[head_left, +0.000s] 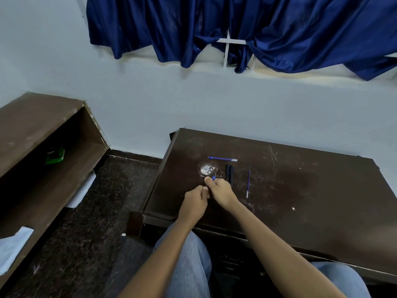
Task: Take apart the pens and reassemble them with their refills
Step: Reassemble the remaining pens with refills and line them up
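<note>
- Two hands meet over the near left part of the tabletop (300,201), touching each other.
- Your right hand (221,193) is curled round a blue pen (214,178). Only its blue end shows, poking out past the thumb toward the wall.
- Your left hand (194,203) has its fingers curled and its thumb against the right hand. You cannot tell whether it pinches the pen's hidden end.
- Just beyond the right hand's knuckles lie black pens (229,173), side by side, pointing away from you.
- To their right, apart from them, a refill (248,183) lies almost parallel, pale end nearest you.
- Farther back a second refill (222,158) lies crosswise, its pale end to the right.
- A whitish scuffed ring (208,170) marks the surface just beyond the blue pen's end.
- Your jeans (189,265) show below the near edge.
- A brown shelf (43,125) stands to the left with a green packet (55,155) on it.
- A blue curtain (279,29) hangs above the wall behind.
</note>
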`<control>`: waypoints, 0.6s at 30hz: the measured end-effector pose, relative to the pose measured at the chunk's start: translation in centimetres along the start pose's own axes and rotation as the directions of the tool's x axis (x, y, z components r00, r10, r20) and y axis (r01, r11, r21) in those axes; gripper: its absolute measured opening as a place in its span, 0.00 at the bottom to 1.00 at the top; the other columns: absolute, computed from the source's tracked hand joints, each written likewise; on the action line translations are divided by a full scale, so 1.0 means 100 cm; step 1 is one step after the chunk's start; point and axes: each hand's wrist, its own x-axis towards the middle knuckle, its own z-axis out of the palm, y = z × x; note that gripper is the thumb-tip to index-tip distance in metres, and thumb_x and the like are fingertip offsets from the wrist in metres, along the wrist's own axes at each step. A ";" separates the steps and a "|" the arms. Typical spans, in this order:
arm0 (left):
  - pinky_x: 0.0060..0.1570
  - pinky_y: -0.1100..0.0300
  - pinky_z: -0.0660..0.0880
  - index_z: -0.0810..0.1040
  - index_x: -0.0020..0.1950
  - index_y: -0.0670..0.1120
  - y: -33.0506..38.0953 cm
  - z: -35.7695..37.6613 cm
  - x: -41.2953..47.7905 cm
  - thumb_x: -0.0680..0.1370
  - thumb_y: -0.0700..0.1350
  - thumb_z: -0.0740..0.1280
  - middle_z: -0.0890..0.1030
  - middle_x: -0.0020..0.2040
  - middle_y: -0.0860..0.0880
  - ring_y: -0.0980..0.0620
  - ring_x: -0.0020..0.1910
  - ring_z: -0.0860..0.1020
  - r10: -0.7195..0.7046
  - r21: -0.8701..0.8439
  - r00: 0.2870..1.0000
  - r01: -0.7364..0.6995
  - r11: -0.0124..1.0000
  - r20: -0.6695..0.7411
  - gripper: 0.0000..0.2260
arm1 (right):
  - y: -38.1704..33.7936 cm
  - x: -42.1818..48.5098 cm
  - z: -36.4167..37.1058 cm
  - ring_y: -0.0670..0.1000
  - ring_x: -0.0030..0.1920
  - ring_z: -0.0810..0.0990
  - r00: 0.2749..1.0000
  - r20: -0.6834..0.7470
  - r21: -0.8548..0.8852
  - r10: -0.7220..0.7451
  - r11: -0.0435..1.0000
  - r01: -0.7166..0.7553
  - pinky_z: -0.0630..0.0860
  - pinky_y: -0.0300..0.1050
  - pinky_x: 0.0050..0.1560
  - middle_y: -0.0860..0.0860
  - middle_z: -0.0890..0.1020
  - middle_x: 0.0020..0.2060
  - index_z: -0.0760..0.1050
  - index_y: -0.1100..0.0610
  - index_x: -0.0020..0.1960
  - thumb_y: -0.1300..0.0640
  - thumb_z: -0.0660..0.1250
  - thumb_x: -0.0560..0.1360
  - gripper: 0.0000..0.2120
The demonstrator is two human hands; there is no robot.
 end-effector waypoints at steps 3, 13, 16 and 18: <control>0.28 0.64 0.63 0.71 0.35 0.47 0.017 -0.006 -0.004 0.81 0.47 0.55 0.71 0.29 0.53 0.57 0.27 0.67 -0.123 -0.181 0.989 0.137 0.974 0.085 0.15 | -0.004 -0.008 -0.011 0.42 0.23 0.70 0.998 0.043 0.089 -0.043 0.995 0.039 0.68 0.45 0.39 0.47 0.71 0.17 0.72 0.56 0.24 0.50 0.57 0.80 0.27; 0.19 0.68 0.54 0.71 0.39 0.48 0.036 -0.020 -0.016 0.83 0.50 0.54 0.65 0.27 0.55 0.60 0.22 0.58 -0.127 -0.537 0.920 0.324 0.779 0.370 0.16 | -0.014 -0.029 -0.038 0.46 0.33 0.71 0.977 0.185 0.253 -0.108 0.966 0.059 0.67 0.39 0.37 0.46 0.76 0.30 0.68 0.56 0.41 0.49 0.56 0.82 0.14; 0.21 0.68 0.57 0.73 0.39 0.48 0.040 -0.018 -0.019 0.82 0.50 0.55 0.67 0.29 0.54 0.60 0.22 0.61 -0.137 -0.435 0.957 0.240 0.868 0.255 0.15 | -0.016 -0.035 -0.040 0.40 0.28 0.70 0.994 0.061 0.400 -0.087 0.915 0.055 0.67 0.35 0.32 0.45 0.75 0.28 0.70 0.56 0.43 0.56 0.64 0.79 0.07; 0.21 0.68 0.58 0.74 0.39 0.48 0.042 -0.017 -0.022 0.82 0.49 0.55 0.68 0.29 0.53 0.60 0.22 0.62 -0.145 -0.419 0.965 0.228 0.879 0.221 0.15 | -0.017 -0.037 -0.041 0.41 0.28 0.71 0.999 0.021 0.493 -0.033 0.870 0.019 0.67 0.35 0.32 0.43 0.76 0.27 0.74 0.57 0.44 0.61 0.67 0.77 0.03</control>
